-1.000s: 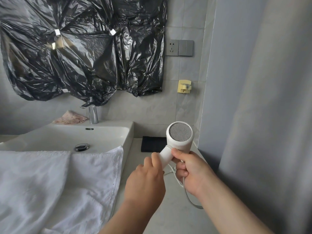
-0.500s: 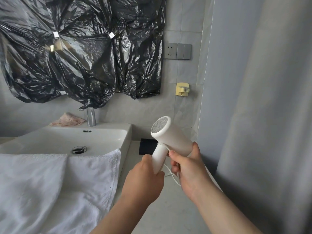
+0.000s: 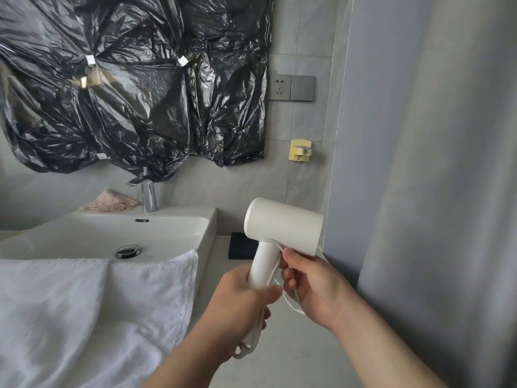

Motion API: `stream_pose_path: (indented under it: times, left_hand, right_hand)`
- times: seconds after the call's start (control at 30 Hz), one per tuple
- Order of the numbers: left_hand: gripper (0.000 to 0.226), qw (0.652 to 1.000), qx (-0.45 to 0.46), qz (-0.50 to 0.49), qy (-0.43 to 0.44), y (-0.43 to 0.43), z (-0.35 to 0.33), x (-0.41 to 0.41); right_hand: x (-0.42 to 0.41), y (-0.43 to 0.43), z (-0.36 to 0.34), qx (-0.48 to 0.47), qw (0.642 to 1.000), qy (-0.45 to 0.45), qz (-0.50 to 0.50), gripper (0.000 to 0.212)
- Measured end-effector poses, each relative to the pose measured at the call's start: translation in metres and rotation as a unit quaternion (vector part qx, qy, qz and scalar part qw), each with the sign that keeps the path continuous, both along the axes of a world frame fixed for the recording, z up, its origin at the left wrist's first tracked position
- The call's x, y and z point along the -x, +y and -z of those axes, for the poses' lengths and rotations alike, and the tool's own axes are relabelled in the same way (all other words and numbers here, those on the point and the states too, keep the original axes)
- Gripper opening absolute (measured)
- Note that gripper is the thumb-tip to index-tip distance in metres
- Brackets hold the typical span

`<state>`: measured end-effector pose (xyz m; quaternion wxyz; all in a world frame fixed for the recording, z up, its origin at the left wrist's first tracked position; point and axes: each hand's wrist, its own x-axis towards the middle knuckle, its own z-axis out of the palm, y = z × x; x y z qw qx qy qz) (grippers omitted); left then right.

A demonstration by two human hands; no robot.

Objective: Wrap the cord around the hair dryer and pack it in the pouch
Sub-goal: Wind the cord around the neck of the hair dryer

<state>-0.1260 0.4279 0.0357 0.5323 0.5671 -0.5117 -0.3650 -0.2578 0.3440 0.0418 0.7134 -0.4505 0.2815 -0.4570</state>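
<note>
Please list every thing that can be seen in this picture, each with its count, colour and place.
dryer: one, white, held above the counter
cord: one, white, along the handle, hanging below
black object: one, on the counter behind the dryer
sink: one, white, left
tap: one, chrome, behind the sink
towel: one, white, over the sink's front
cloth: one, pink, beside the tap
plastic sheet: black, on the wall
socket: one, grey, wall
holder: one, yellow, below the socket
curtain: grey, right
left hand: grips the handle
right hand: pinches the cord
</note>
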Motion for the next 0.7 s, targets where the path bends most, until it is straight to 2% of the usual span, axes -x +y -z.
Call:
stream_pose_path:
  times: [0.2, 0.3, 0.4, 0.47, 0.53, 0.63, 0.7]
  left_hand:
    - [0.009, 0.994, -0.017, 0.053, 0.095, 0.005, -0.01, 0.001]
    - [0.013, 0.987, -0.024, 0.081, 0.137, 0.008, -0.013, 0.004]
    - [0.007, 0.977, -0.04, 0.101, 0.182, 0.009, -0.013, 0.005]
    - [0.008, 0.97, -0.048, 0.116, 0.208, 0.01, -0.013, 0.005]
    - [0.02, 0.961, -0.051, 0.142, 0.233, 0.011, -0.011, 0.005]
    - [0.024, 0.952, -0.057, 0.18, 0.242, 0.013, -0.011, 0.005]
    - [0.024, 0.945, -0.068, 0.19, 0.256, 0.013, -0.011, 0.004]
  right_hand:
    - [0.008, -0.001, -0.002, 0.071, 0.997, -0.014, -0.037, 0.012]
    - [0.006, -0.002, -0.001, 0.1, 0.994, -0.024, -0.024, 0.014]
    - [0.004, -0.004, 0.002, 0.127, 0.992, -0.023, 0.006, 0.02]
    - [0.004, -0.007, 0.005, 0.132, 0.991, -0.022, 0.018, 0.013]
    - [0.004, -0.008, 0.009, 0.125, 0.992, -0.018, 0.008, 0.006]
    - [0.004, -0.011, 0.017, 0.122, 0.992, -0.023, -0.025, 0.04]
    - [0.005, -0.012, 0.018, 0.128, 0.991, -0.027, -0.031, 0.048]
